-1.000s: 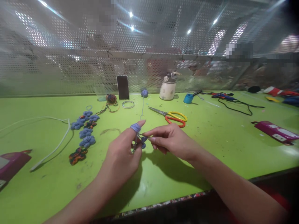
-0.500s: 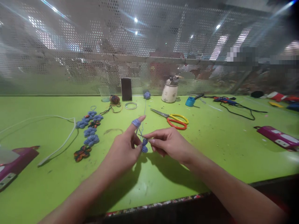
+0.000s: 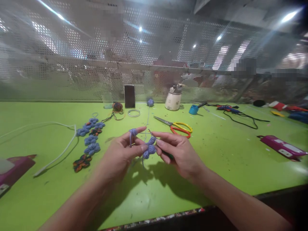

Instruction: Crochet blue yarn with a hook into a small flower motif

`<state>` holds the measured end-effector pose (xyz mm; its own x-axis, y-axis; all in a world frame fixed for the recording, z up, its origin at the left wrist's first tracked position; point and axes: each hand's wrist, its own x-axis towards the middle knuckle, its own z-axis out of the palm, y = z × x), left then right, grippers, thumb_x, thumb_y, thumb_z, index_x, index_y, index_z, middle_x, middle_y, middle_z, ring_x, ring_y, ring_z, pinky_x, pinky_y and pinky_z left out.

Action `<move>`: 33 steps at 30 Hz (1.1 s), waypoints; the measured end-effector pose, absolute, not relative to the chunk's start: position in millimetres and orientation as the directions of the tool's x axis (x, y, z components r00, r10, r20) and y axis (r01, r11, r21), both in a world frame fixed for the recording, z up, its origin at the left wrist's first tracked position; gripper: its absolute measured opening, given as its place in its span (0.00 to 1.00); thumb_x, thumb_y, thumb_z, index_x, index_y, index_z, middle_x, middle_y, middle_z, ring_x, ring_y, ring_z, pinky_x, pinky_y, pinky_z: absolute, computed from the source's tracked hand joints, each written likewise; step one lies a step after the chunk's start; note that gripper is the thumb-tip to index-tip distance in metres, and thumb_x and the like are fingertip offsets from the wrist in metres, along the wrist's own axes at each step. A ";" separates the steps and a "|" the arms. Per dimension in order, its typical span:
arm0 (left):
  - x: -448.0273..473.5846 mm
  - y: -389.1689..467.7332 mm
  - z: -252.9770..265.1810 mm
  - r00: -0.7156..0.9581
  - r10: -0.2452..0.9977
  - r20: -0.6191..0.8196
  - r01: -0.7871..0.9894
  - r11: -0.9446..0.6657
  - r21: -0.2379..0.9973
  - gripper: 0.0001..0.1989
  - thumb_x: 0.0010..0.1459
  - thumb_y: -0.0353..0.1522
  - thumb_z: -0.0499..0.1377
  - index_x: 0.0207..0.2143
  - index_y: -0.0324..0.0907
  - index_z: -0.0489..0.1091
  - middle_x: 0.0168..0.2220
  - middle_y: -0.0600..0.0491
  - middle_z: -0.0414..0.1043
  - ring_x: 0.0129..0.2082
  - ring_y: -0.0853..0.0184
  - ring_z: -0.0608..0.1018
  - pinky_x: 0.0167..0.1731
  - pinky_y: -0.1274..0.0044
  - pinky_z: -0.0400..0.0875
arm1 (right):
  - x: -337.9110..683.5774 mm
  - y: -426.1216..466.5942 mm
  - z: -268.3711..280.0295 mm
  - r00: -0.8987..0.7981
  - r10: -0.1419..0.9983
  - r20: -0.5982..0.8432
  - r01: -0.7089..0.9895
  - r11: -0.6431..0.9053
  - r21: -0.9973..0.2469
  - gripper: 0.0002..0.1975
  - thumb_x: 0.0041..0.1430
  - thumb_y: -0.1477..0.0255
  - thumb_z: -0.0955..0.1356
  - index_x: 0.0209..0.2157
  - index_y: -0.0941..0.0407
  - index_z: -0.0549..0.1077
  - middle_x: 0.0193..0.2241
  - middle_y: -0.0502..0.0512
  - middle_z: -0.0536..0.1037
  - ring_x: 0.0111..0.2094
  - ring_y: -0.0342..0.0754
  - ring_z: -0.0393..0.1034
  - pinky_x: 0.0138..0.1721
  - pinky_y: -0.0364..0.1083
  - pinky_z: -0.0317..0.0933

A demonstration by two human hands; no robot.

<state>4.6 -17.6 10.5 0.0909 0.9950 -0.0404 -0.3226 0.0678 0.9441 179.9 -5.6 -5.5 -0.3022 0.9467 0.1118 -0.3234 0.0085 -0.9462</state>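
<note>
Between both hands, above the green table, is a blue-purple crochet flower (image 3: pixel 150 149) with puffy petals. My left hand (image 3: pixel 125 147) pinches its left side between thumb and fingers, and yarn is wound round the index finger. In my right hand (image 3: pixel 174 147) is a crochet hook (image 3: pixel 149 131); its metal tip points up and left at the flower's top, and a bit of dark green handle shows under the fingers. A strand of yarn (image 3: pixel 147 117) runs back from the work to a blue-purple yarn ball (image 3: pixel 150 102).
Scissors (image 3: pixel 176 125) lie just beyond my right hand. Finished crochet flowers (image 3: pixel 91 139) form a chain at left, near a white cable (image 3: pixel 61 152). Behind stand a phone (image 3: pixel 129 96), a multicolour yarn ball (image 3: pixel 117 106) and a white bottle (image 3: pixel 173 98). Purple power strips (image 3: pixel 281 146) lie on either side.
The flower has turned so more petals face me. My left index finger has tipped lower and to the left, and the hook now points more upward. The view has shifted slightly.
</note>
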 end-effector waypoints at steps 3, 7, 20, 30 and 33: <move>-0.1 -16.4 13.1 0.124 0.990 -0.067 -0.341 0.106 0.934 0.23 0.43 0.26 0.72 0.45 0.41 0.78 0.26 0.57 0.73 0.27 0.71 0.73 0.33 0.77 0.65 | 183.1 -5.3 -4.4 -0.315 0.935 0.165 -0.278 0.075 -0.958 0.13 0.54 0.71 0.73 0.43 0.55 0.81 0.20 0.47 0.73 0.15 0.35 0.60 0.16 0.38 0.51; -2.9 -15.7 14.1 0.141 0.988 -0.066 -0.296 0.106 0.949 0.21 0.45 0.26 0.70 0.44 0.42 0.79 0.28 0.56 0.74 0.28 0.70 0.73 0.33 0.75 0.65 | 188.9 -3.4 -0.2 -0.355 0.915 0.191 -0.173 0.137 -0.975 0.13 0.55 0.71 0.72 0.43 0.56 0.81 0.20 0.48 0.72 0.15 0.36 0.59 0.16 0.39 0.52; -4.3 -17.1 9.7 0.195 0.981 -0.020 -0.201 0.060 0.978 0.15 0.50 0.28 0.68 0.43 0.45 0.79 0.28 0.58 0.73 0.29 0.72 0.72 0.36 0.76 0.64 | 211.4 1.5 17.8 -0.525 0.812 0.253 0.161 0.387 -0.908 0.14 0.59 0.77 0.67 0.44 0.55 0.82 0.19 0.48 0.69 0.18 0.38 0.58 0.19 0.40 0.52; -2.3 -20.0 10.5 0.219 0.974 -0.054 -0.221 0.104 0.970 0.17 0.49 0.27 0.68 0.44 0.46 0.78 0.28 0.58 0.73 0.29 0.71 0.73 0.35 0.76 0.64 | 209.1 2.0 15.7 -0.481 0.864 0.146 0.106 0.223 -0.969 0.13 0.58 0.73 0.70 0.44 0.57 0.81 0.18 0.47 0.70 0.16 0.37 0.59 0.17 0.40 0.52; -2.0 -20.7 10.3 0.218 0.974 -0.057 -0.236 0.109 0.966 0.19 0.49 0.27 0.68 0.45 0.47 0.78 0.28 0.58 0.73 0.29 0.72 0.73 0.35 0.77 0.65 | 206.3 1.7 14.4 -0.472 0.877 0.088 0.022 0.112 -0.994 0.13 0.57 0.72 0.71 0.44 0.58 0.81 0.19 0.47 0.71 0.15 0.36 0.59 0.16 0.39 0.50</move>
<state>-2.0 -20.7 10.3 0.2175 0.9744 -0.0570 -0.2356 0.1091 0.9657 206.3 1.7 14.4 -0.4723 0.8770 0.0878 0.0223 0.1115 -0.9935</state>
